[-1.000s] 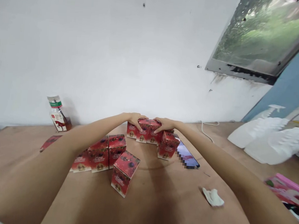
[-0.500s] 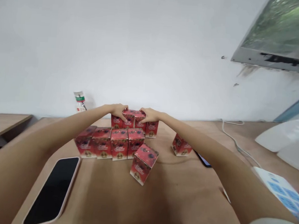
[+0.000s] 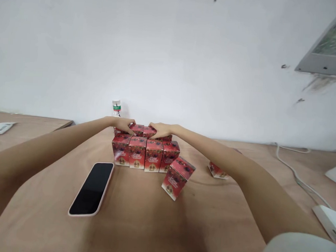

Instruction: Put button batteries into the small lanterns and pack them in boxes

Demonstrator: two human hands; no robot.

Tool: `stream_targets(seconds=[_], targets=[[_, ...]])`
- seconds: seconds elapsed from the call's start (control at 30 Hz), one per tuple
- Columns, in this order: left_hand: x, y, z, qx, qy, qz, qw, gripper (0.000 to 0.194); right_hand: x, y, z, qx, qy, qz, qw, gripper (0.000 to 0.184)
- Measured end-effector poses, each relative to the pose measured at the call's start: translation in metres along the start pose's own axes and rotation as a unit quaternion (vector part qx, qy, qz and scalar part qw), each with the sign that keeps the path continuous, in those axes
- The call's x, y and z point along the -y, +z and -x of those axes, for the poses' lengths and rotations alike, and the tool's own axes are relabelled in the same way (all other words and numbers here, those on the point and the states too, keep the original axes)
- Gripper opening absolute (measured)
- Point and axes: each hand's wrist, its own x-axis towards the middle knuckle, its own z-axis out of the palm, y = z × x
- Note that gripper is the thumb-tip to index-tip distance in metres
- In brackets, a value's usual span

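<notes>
A front row of several small red printed boxes (image 3: 137, 151) stands upright on the wooden table. Close behind it is a second row of like red boxes (image 3: 138, 128), mostly hidden by the front row and my hands. My left hand (image 3: 124, 125) grips the left part of the back row from above, its thumb and fingers spanning the tops. On the right part of that row, my right hand (image 3: 161, 130) holds on in the same way. One loose red box (image 3: 178, 177) sits turned at an angle by the front row's right end.
A phone with a pale rim (image 3: 92, 190) lies left of centre. Beyond my left wrist stands a bottle with a green label (image 3: 116, 108). Another red box (image 3: 218, 171) is partly covered by my right forearm. A white cable (image 3: 294, 171) runs along the right side.
Both hands have moved the back row of boxes left, so it now stands behind the front row. The camera view has turned left.
</notes>
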Motion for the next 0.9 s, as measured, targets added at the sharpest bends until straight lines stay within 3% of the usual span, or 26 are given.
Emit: stream_targets(seconds=[0.07, 0.17, 0.23, 0.3, 0.37, 0.47, 0.57, 0.63, 0.73, 0.8, 0.9], targets=[[-0.004, -0.010, 0.004, 0.002, -0.007, 0.006, 1.000, 0.102, -0.005, -0.008, 0.011, 0.003, -0.002, -0.036, 0.999, 0.063], [-0.018, -0.034, 0.012, -0.039, 0.003, 0.008, 0.999, 0.107, -0.028, -0.031, 0.040, -0.046, 0.024, -0.068, 0.996, 0.068], [-0.041, -0.048, 0.019, -0.077, 0.058, 0.005, 0.995, 0.107, -0.053, -0.048, 0.070, -0.069, 0.078, -0.047, 0.993, 0.074], [-0.076, -0.052, 0.027, -0.080, 0.146, -0.015, 0.986, 0.109, -0.080, -0.060, 0.108, -0.019, 0.154, -0.012, 0.988, 0.087], [-0.120, -0.041, 0.035, -0.045, 0.227, -0.043, 0.972, 0.109, -0.102, -0.062, 0.149, 0.076, 0.246, -0.019, 0.966, 0.101], [-0.184, -0.008, 0.045, 0.012, 0.349, -0.129, 0.928, 0.105, -0.117, -0.044, 0.202, 0.177, 0.332, -0.062, 0.924, 0.115], [-0.225, 0.017, 0.044, 0.042, 0.398, -0.202, 0.894, 0.082, -0.112, -0.017, 0.232, 0.161, 0.307, -0.069, 0.935, 0.092], [-0.236, 0.018, 0.036, 0.063, 0.401, -0.216, 0.888, 0.067, -0.103, -0.003, 0.239, 0.111, 0.270, -0.018, 0.956, 0.070], [-0.238, -0.001, 0.013, 0.048, 0.381, -0.173, 0.907, 0.060, -0.087, 0.005, 0.243, 0.091, 0.255, 0.015, 0.963, 0.055], [-0.235, -0.017, -0.008, -0.014, 0.344, -0.156, 0.926, 0.068, -0.073, 0.006, 0.243, 0.097, 0.241, 0.006, 0.966, 0.051], [-0.229, -0.031, -0.043, -0.074, 0.294, -0.161, 0.939, 0.091, -0.051, 0.011, 0.238, 0.043, 0.228, -0.016, 0.973, 0.053]])
